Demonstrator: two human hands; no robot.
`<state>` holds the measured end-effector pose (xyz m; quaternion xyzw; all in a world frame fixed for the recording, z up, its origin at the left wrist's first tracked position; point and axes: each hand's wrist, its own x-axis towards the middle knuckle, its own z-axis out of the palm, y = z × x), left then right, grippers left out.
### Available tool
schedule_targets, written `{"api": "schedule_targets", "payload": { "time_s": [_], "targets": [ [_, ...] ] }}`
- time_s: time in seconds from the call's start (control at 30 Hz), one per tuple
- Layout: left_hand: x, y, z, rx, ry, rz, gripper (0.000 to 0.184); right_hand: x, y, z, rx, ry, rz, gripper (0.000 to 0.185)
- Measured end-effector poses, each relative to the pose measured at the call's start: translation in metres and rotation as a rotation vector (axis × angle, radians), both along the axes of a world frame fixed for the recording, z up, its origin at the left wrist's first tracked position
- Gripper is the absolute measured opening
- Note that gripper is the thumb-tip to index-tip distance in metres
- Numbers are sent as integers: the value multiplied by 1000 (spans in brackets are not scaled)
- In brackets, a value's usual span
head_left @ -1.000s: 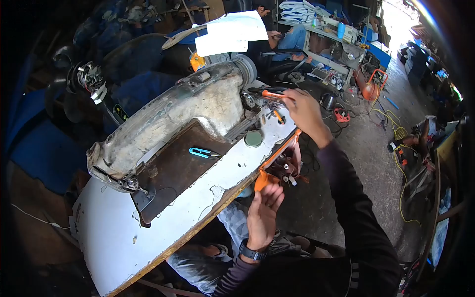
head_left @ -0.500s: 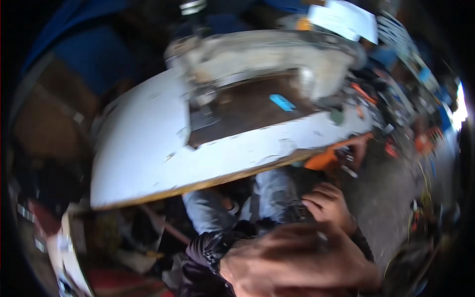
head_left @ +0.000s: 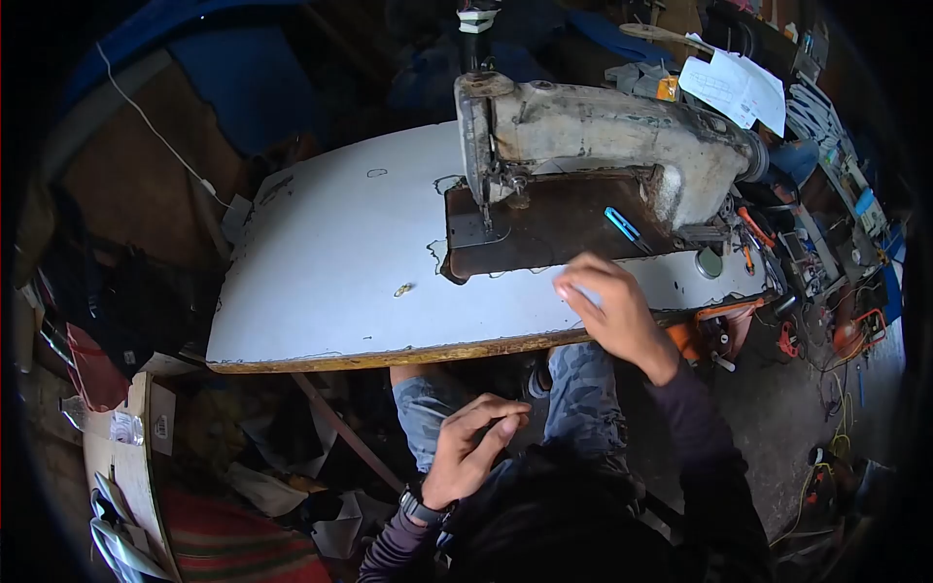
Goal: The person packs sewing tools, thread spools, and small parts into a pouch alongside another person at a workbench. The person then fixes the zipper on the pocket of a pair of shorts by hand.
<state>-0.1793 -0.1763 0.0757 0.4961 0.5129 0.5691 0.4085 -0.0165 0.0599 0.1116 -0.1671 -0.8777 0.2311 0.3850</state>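
My right hand (head_left: 619, 321) hovers over the front edge of the white table (head_left: 330, 282), its fingers curled and pinched together. Whatever they might hold is too small to make out. Lower down, above my lap, is my left hand (head_left: 471, 447) with a watch on its wrist; its thumb presses against the fingers, and any thing between them is hidden. An old, worn sewing machine (head_left: 603, 121) stands on the table behind my right hand. On its brown bed lies a blue cutter knife (head_left: 625, 227). A small yellowish scrap (head_left: 403, 290) sits on the white top.
A round green-topped tin (head_left: 708, 262) rests near the table's right end, beside orange-handled tools (head_left: 754, 225). White papers (head_left: 736, 89) lie behind the machine. Cables and tools clutter the right side. A light wooden board (head_left: 121, 457) stands at lower left.
My hands were close together and blurred near my chest; now they are apart, the right raised forward to the table edge, the left over my lap. The view has shifted.
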Motion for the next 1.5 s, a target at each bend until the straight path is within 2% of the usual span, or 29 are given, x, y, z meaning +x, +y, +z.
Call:
{"api": "schedule_targets", "payload": {
  "time_s": [0.03,0.1,0.17,0.23,0.33,0.43,0.5,0.53,0.57,0.7,0.77,0.83,0.87,0.97,1.03,1.1,1.23,1.3,1.37,1.43,1.5],
  "targets": [
    [-2,-1,-19,-43,24,-26,21,-14,12,3,-29,-17,14,8],
    [-4,-6,-55,-139,76,-76,24,-46,44,-6,-281,-63,18,11],
    [0,-18,-83,-129,98,-95,22,-79,72,-22,-257,-33,15,15],
    [4,-27,-91,-190,108,-97,23,-100,91,-30,-255,-31,-15,19],
    [-3,-34,-89,-148,168,-63,23,-127,106,-49,-243,-58,-92,26],
    [-17,-32,-83,-164,207,24,23,-137,105,-46,-352,-128,-135,21],
    [-21,-30,-80,-150,141,86,22,-133,108,-49,-157,-157,-155,16],
    [-21,-30,-88,-133,113,109,21,-131,99,-41,-203,-153,-160,15],
    [-22,-30,-94,-118,84,135,21,-128,104,-48,-138,-170,-172,16],
    [-43,-28,-52,-15,285,259,16,-104,92,-31,-8,-250,-130,10],
    [-68,-15,-22,178,499,399,16,-84,82,-30,138,-237,-165,9],
    [-92,6,15,149,753,485,17,-67,61,-24,266,-160,-265,16],
    [-106,24,21,195,817,516,17,-59,50,-22,233,-146,-276,17],
    [-143,75,16,316,1070,500,21,-32,9,-14,189,-122,-210,17],
    [-167,97,-8,374,1236,400,21,-23,-8,-5,187,-89,-136,15],
    [-166,100,-6,186,1259,383,18,-10,-41,-9,134,-71,-46,13],
    [-167,90,-18,383,1363,519,18,-14,-90,-20,22,-42,122,11],
    [-142,56,1,374,1084,527,19,-22,-104,-36,5,-53,256,11],
    [-116,8,7,316,884,534,22,-28,-116,-66,-137,-124,299,7],
    [-102,-37,-11,160,713,517,22,-31,-123,-93,-277,-245,323,6],
    [-102,-80,-52,-161,466,471,21,-37,-127,-119,-337,-307,391,5]
  ]
}}
